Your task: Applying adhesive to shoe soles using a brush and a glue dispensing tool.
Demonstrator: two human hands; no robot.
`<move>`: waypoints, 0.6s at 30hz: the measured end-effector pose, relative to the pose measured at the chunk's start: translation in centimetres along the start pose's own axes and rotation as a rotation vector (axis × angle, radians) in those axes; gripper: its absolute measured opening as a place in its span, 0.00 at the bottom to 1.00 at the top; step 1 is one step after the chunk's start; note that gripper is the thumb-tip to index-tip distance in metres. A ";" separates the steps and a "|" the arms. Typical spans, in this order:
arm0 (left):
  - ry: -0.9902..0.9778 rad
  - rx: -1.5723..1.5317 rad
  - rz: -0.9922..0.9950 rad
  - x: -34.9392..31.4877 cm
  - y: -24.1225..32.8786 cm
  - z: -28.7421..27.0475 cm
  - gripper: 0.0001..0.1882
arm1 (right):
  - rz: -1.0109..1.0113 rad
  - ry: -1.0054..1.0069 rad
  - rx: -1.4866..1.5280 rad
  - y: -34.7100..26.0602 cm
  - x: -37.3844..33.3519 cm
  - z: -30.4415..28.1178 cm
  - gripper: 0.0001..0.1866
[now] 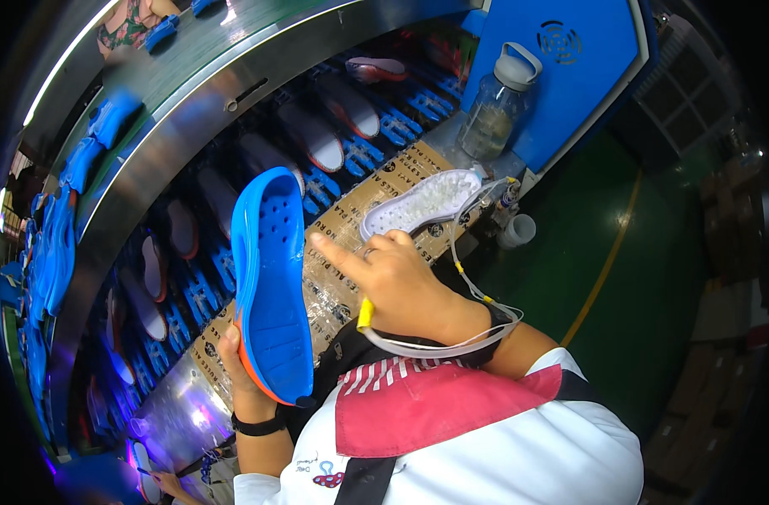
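My left hand [239, 370] grips a blue shoe sole [275, 286] with orange along its lower edge, fingers at its left side near the heel. The sole stands nearly upright, its hollow inner face toward me, with small holes at its upper end. My right hand [409, 282] is just right of it, index finger stretched toward the sole's edge, the other fingers curled. A clear hose with a yellow end piece [365, 313] sticks out from under that hand and loops past the wrist. Whatever tip it has is hidden. Beyond lies a pale sole-shaped piece [418, 202] with whitish clumps.
Cardboard covered in clear tape [342, 244] lines the ledge. A conveyor with blue holders [321, 185] carries several shoe parts behind it. A clear bottle [488, 118] and white cup [516, 230] stand at the right, by a blue cabinet [561, 76]. Another person's hand [170, 484] shows lower left.
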State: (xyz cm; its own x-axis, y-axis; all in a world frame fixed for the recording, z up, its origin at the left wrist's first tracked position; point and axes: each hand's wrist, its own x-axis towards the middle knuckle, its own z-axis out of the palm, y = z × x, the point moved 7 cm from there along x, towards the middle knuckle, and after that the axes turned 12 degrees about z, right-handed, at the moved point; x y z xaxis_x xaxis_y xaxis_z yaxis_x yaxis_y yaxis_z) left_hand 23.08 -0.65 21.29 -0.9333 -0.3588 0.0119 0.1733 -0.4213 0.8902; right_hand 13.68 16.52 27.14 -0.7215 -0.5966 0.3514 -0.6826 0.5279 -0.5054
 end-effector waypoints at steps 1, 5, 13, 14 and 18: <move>-0.008 0.001 0.006 0.2 -0.1 -0.1 0.40 | -0.002 0.009 -0.003 0.3 -0.1 -0.3 0.46; 0.041 -0.100 0.065 1.6 0.3 0.4 0.36 | 0.046 0.114 0.056 3.1 -1.2 -1.4 0.46; -0.145 -0.242 0.226 8.2 5.5 8.3 0.34 | 0.158 0.165 0.461 7.2 -3.6 -6.3 0.38; -0.208 -0.245 0.235 9.4 6.5 10.3 0.33 | 0.208 0.162 0.490 7.9 -4.1 -6.7 0.38; -0.369 -0.292 0.248 15.0 8.8 15.7 0.32 | 0.291 0.204 0.463 10.5 -6.5 -8.1 0.38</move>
State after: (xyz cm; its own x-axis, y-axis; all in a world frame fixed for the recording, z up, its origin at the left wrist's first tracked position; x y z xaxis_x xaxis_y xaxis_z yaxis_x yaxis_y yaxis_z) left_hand 5.63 3.33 36.41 -0.8927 -0.1825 0.4121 0.4341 -0.5942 0.6771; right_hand 10.28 30.86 25.97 -0.9108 -0.3138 0.2684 -0.3646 0.3061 -0.8794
